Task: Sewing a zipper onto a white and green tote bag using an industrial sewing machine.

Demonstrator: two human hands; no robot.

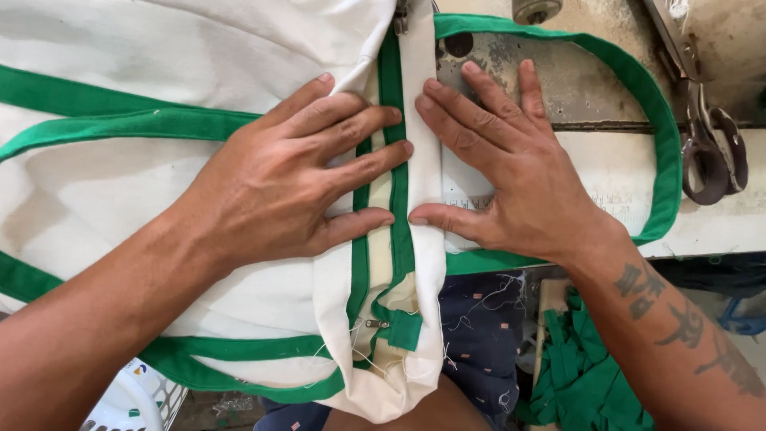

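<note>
While both palms lie flat, neither hand grips anything. Left hand [295,175] pressed open on the white fabric bag [159,207], fingers spread, tips reaching the green zipper strip [396,160] that runs near to far down the middle. Right hand [503,168] likewise open and flat, fingers on the white fold just right of the strip, thumb against its near part. Strip pinched between the two sets of fingertips, held taut and straight.

Far end of the strip goes under the sewing machine's presser foot [401,14], mostly cut off by the frame edge. Metal zipper pull [375,324] sits near the green end tab [404,329], with loose threads hanging.

Outward: green strap [650,112] loops over the worn machine bed [574,80] at right. Scissors [710,144] lie far right on the bed. Heap of green fabric scraps [582,375] below the table edge, near right.

Risks, as judged: fingertips are close to the foot and could drift under the needle; uneven pressure could skew the seam; the loose strap might catch and be stitched in.
</note>
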